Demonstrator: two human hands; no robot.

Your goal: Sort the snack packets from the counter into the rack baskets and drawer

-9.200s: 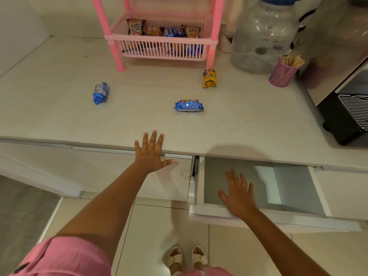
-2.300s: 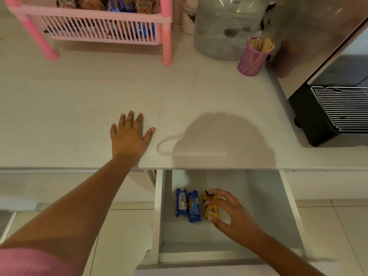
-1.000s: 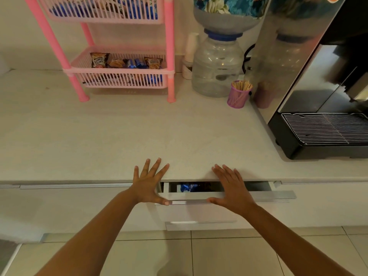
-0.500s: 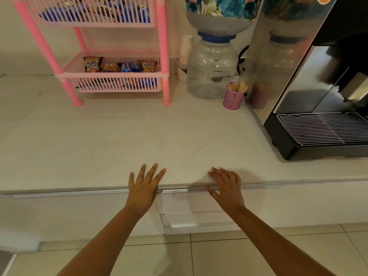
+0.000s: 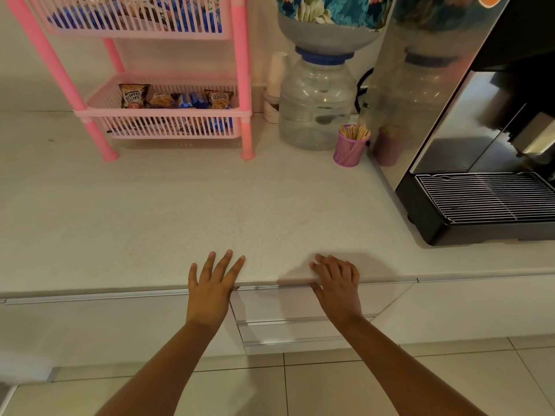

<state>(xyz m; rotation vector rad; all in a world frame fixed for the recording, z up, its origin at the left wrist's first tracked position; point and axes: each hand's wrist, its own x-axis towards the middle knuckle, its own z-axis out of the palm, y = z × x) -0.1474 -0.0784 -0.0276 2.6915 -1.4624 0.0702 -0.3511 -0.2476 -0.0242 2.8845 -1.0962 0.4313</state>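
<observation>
- Closing step in hand, by judgement: drawer (image 5: pixel 303 304) flush with the cabinet fronts just below the counter (image 5: pixel 210 205) edge, no gap showing.
- Left hand (image 5: pixel 211 283) flat on the counter edge, fingers spread and straight, gripping nothing.
- Right hand (image 5: pixel 338 280) on the same counter edge, just right of the left hand, fingers together and a little bent over the lip, thumb under the edge; holding nothing as far as visible.
- No loose snack packets on the visible counter; packets (image 5: pixel 177 99) in the lower basket (image 5: pixel 168 127) of the pink rack (image 5: pixel 243 85), at the far side of the counter.
- Blue wrappers also behind the slats of the upper basket (image 5: pixel 135 22), above the lower basket.
- Sorting looks nearly finished or finished, judging from the counter surface.
- Next move, probably: lift both hands off the counter edge, then check the counter parts outside the view for any remaining packet.
- Hidden: inside of the drawer, so its contents cannot be confirmed.
- Cut off: top of the upper basket and the left end of the counter.
- Hard to make out: packets low in the lower basket, blurred behind the slats; exact count not possible.
- Water bottle (image 5: pixel 315 100), purple cup (image 5: pixel 350 148) with sticks and coffee machine (image 5: pixel 480 145) to the right of the rack, not part of the task.
</observation>
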